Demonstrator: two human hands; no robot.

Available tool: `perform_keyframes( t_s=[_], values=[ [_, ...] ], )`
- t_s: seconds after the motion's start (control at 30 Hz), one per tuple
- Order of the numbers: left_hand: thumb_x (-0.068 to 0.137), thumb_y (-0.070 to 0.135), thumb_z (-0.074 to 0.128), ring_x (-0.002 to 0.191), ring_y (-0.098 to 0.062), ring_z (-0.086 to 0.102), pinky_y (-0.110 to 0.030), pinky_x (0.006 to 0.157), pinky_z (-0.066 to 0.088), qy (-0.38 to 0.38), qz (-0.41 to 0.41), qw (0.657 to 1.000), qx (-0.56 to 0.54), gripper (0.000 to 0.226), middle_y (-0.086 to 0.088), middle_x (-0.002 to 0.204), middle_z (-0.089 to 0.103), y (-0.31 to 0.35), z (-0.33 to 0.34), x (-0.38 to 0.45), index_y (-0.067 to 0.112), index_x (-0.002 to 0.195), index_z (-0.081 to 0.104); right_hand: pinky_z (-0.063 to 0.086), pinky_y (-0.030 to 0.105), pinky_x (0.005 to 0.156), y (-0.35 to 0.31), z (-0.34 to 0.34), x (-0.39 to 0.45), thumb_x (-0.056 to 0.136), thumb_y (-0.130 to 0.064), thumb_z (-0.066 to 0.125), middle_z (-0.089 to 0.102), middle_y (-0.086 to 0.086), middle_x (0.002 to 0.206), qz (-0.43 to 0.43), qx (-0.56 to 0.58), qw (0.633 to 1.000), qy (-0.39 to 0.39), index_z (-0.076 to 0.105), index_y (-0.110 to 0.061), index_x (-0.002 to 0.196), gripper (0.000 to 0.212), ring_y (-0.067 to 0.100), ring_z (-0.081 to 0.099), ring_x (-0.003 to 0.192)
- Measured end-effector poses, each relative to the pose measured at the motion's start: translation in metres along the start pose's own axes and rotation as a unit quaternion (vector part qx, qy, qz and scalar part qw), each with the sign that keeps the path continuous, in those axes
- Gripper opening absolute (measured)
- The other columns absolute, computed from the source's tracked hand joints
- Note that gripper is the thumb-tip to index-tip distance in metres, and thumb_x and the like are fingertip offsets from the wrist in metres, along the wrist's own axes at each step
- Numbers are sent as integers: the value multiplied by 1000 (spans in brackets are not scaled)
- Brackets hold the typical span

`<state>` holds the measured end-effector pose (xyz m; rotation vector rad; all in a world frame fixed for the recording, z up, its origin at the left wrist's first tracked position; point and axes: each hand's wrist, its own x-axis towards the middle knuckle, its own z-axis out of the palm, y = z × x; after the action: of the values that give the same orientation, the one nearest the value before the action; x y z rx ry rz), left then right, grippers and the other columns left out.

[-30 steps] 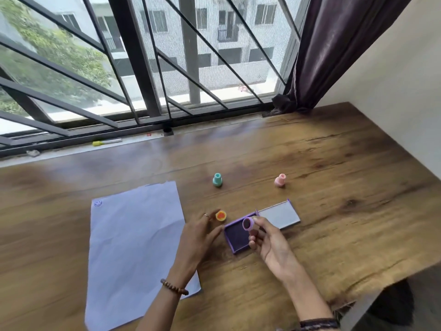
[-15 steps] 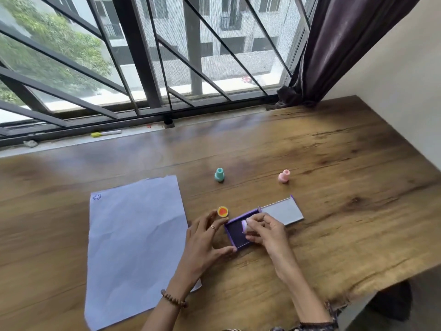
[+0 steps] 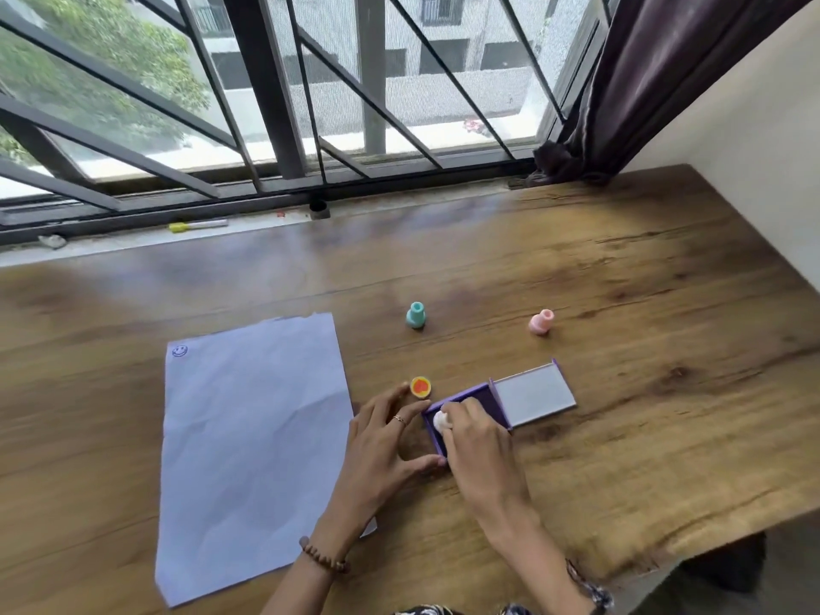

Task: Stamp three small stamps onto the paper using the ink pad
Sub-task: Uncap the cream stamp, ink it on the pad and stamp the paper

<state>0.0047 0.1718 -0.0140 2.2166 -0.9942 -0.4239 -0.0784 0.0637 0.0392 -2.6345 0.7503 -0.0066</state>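
A purple ink pad (image 3: 477,395) lies open on the wooden table, its pale lid (image 3: 534,395) folded out to the right. My right hand (image 3: 477,441) holds a small pale stamp (image 3: 440,420) down on the pad's left part. My left hand (image 3: 384,441) rests against the pad's left edge, thumb at its near corner, fingers spread. A white paper (image 3: 253,450) lies to the left with one blue smiley print (image 3: 179,351) in its far left corner. A teal stamp (image 3: 416,316) and a pink stamp (image 3: 541,322) stand farther back.
A round yellow cap with an orange heart (image 3: 420,387) lies just beyond my left fingers. A yellow-capped marker (image 3: 197,225) lies on the window sill. A dark curtain (image 3: 621,91) hangs at the back right, and the table's near right edge (image 3: 692,557) drops off.
My right hand turned the stamp face down and lowered it onto the ink pad. My left hand moved up against the pad's left edge.
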Motion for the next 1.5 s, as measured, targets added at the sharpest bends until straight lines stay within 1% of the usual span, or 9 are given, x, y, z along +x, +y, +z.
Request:
perform_keyframes(
  t_s=[0.1, 0.3, 0.5, 0.67, 0.8, 0.9, 1.13, 1.3, 1.5],
  values=[
    [68, 60, 65, 132, -12, 25, -28, 103, 20, 0, 4, 1000, -8, 65, 9, 147, 31, 0, 0, 0, 41, 127, 44, 51, 32, 57, 0, 1, -2, 81, -6, 64, 63, 7, 88, -20, -15, 1000, 11, 61, -12, 90, 11, 24, 65, 76],
    [63, 66, 61, 124, 0, 22, -25, 100, 20, 18, 6, 1000, -22, 66, 8, 145, 35, -1, 2, 0, 41, 123, 49, 47, 39, 78, -2, -8, 19, 92, -17, 44, 61, 11, 110, 26, -44, 997, -50, 58, -9, 104, 21, 32, 61, 98],
    [68, 47, 73, 135, -8, 20, -15, 105, 13, -31, 6, 995, -93, 71, 8, 147, 25, 2, -11, -2, 43, 129, 37, 49, 37, 75, -2, -25, 34, 75, -21, 62, 71, 16, 88, 122, 46, 988, -88, 70, -9, 83, 16, 33, 64, 88],
    [82, 32, 65, 131, 4, 21, 0, 103, 13, 49, -5, 991, -123, 51, 18, 140, 31, -29, -58, -30, 43, 125, 39, 58, 34, 75, -15, -19, 24, 72, -16, 76, 70, 12, 81, 245, 415, 872, -86, 71, -8, 79, 12, 14, 65, 67],
    [90, 18, 56, 133, -6, 26, -25, 109, 23, 133, -73, 987, -47, 33, 6, 136, 48, -88, -112, -53, 23, 122, 54, 53, 14, 56, -73, 11, 20, 79, -18, 71, 70, 8, 87, 227, 518, 817, -108, 70, -1, 89, 19, 7, 66, 67],
    [89, 9, 56, 135, -15, 26, -33, 112, 22, 137, -99, 986, -13, 35, -6, 137, 49, -136, -156, -61, 12, 123, 54, 53, 14, 56, -126, 31, 30, 79, -18, 70, 70, 3, 82, 206, 548, 799, -135, 70, -9, 83, 9, 8, 65, 69],
    [73, 46, 69, 142, -18, 11, -39, 118, 9, 25, -100, 993, 58, 79, 6, 152, 25, -190, -197, -53, 26, 139, 31, 58, 28, 70, -216, 61, 81, 74, -20, 72, 71, 7, 87, 148, 483, 861, -55, 68, -12, 82, 12, 19, 68, 81],
    [74, 54, 64, 143, -12, 6, -34, 117, -3, 42, -71, 995, 63, 80, 11, 153, 22, -203, -189, -55, 31, 140, 26, 44, 31, 68, -252, 78, 110, 79, -21, 56, 67, 8, 82, 100, 268, 958, -11, 65, -4, 76, 19, 30, 61, 83],
    [75, 58, 59, 143, -11, 2, -33, 116, -7, 37, -60, 995, 69, 80, 11, 154, 19, -209, -188, -55, 31, 141, 22, 37, 36, 68, -271, 91, 118, 86, -12, 44, 60, 25, 97, 59, 108, 992, -3, 49, -1, 71, 19, 42, 56, 90]
  ],
)
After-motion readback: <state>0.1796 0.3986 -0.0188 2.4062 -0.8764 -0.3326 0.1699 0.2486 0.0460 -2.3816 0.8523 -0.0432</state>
